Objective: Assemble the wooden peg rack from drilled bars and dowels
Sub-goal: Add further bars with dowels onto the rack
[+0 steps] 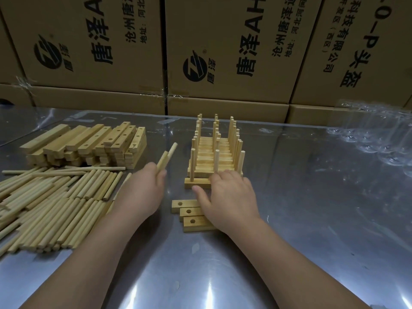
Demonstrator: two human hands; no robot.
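Observation:
My left hand (pixel 142 190) grips two dowels (pixel 167 156) that point up and away. My right hand (pixel 229 195) rests with fingers spread on the nearest drilled bar (pixel 196 183), which carries one upright dowel at its left end. Behind it stand several finished racks (pixel 215 150) in a row, each a bar with upright pegs. Three loose drilled bars (pixel 191 214) lie side by side under and left of my right wrist. A pile of loose dowels (pixel 51 204) covers the table's left side. A stack of drilled bars (pixel 89 146) sits behind that pile.
Printed cardboard boxes (pixel 223 52) form a wall along the back of the shiny metal table (pixel 312 219). Clear plastic packaging (pixel 379 139) lies at the right back.

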